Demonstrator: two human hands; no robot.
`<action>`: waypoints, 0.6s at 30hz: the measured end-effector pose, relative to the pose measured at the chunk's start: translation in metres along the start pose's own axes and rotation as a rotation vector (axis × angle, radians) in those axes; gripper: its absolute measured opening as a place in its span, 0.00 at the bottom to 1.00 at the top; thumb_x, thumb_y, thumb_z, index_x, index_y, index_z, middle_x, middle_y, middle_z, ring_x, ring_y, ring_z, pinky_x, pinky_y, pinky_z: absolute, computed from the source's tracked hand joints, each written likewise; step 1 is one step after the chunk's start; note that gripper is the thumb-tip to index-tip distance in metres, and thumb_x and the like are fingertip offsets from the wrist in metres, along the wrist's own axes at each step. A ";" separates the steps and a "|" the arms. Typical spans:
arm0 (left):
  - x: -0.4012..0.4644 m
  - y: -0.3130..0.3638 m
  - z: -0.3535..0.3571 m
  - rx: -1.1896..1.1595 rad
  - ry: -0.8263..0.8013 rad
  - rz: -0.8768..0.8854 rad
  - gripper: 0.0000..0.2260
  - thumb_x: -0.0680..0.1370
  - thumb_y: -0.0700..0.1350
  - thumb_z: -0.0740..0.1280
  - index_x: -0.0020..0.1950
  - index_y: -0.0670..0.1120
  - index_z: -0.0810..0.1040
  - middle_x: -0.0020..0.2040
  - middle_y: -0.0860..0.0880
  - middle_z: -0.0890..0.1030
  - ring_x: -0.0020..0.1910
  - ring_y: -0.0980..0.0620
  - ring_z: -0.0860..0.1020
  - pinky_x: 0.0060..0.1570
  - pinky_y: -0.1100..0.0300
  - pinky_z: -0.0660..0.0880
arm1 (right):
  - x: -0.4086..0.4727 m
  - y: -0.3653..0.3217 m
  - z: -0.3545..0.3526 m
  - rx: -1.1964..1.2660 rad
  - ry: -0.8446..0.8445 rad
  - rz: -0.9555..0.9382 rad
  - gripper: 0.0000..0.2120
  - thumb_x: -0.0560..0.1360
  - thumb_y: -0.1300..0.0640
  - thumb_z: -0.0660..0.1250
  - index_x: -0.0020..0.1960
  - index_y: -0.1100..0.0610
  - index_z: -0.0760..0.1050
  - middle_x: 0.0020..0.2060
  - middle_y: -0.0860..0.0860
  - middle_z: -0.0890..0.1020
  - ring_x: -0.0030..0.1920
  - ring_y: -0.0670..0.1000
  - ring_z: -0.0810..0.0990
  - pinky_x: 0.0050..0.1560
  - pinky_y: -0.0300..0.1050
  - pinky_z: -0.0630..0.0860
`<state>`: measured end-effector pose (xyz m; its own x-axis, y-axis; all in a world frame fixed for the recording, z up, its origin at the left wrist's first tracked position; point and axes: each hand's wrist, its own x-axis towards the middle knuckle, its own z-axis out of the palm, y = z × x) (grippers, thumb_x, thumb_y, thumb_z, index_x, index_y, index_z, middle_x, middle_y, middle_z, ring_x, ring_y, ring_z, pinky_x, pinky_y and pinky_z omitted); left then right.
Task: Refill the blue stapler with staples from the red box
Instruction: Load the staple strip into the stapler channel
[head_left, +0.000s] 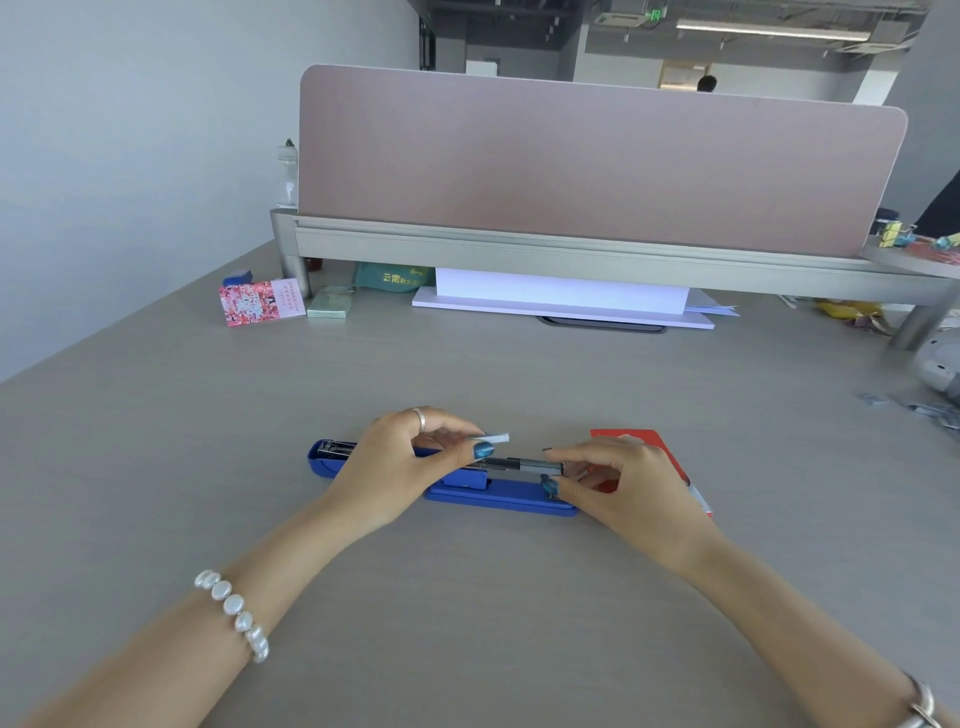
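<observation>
Near the desk's (156, 441) front edge the blue stapler (498, 493) lies opened flat, the left hand (405, 462) pinching a staple strip (493, 439) above it, the right hand (623, 483) pinching its metal rail (524, 464), covering the red box (649, 441).

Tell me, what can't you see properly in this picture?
- Red box, head view: mostly hidden behind the right hand.
- Blue stapler middle: covered by the left hand.
- Staples in the metal channel: too small to tell.
- Left hand's white strip: blurred.
</observation>
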<state>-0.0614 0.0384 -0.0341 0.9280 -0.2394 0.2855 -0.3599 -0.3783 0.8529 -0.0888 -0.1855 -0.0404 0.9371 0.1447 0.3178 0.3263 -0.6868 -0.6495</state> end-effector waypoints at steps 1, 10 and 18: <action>0.000 0.000 0.001 0.004 -0.003 0.003 0.04 0.72 0.46 0.70 0.44 0.55 0.82 0.41 0.55 0.84 0.42 0.64 0.80 0.41 0.74 0.72 | -0.001 0.001 -0.002 0.001 0.003 -0.005 0.14 0.68 0.61 0.72 0.51 0.50 0.81 0.35 0.40 0.79 0.42 0.43 0.78 0.43 0.30 0.76; 0.010 0.003 0.004 0.129 -0.059 0.019 0.10 0.75 0.53 0.63 0.42 0.52 0.83 0.47 0.53 0.78 0.42 0.62 0.78 0.42 0.70 0.71 | 0.011 -0.022 -0.003 -0.044 0.033 -0.264 0.17 0.67 0.61 0.73 0.54 0.49 0.78 0.41 0.39 0.78 0.43 0.31 0.74 0.44 0.23 0.69; 0.014 0.005 0.006 0.077 -0.124 -0.031 0.13 0.77 0.51 0.61 0.39 0.51 0.83 0.53 0.54 0.74 0.50 0.59 0.76 0.45 0.67 0.66 | 0.020 -0.019 0.008 -0.077 0.060 -0.369 0.12 0.70 0.61 0.71 0.52 0.53 0.79 0.42 0.51 0.83 0.37 0.45 0.78 0.42 0.40 0.78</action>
<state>-0.0505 0.0275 -0.0285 0.9213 -0.3339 0.1994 -0.3425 -0.4537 0.8227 -0.0748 -0.1643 -0.0270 0.7488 0.3514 0.5620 0.6278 -0.6480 -0.4313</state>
